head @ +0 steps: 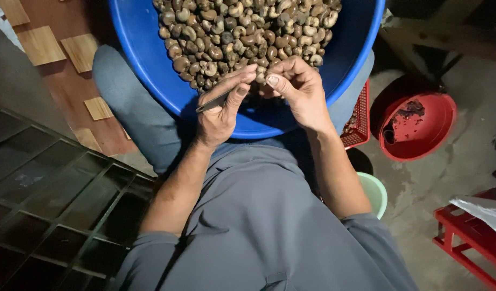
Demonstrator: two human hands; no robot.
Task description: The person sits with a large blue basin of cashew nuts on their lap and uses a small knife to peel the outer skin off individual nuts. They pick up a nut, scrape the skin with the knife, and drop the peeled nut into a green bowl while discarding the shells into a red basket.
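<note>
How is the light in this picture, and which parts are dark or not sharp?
Head view: light falls brightly on the cashew nuts, the left hand and the right hand; the dark grid rack and upper right corner sit in shadow; the edges look slightly soft.

Blues, browns and reds around a bright blue basin [151, 64]

Inside the blue basin, the nuts [242, 32] are mottled brown, tan and grey. Right of the basin sit a red perforated basket [360, 121], a red bowl [420, 126] with dark specks, a pale green cup [376, 191] and a red crate [466, 242]. Left of it, light wooden blocks [40, 46] lie on reddish-brown flooring. Below it, grey-blue clothing [259, 215]; the tool [213, 102] seems dull grey metal.
</note>
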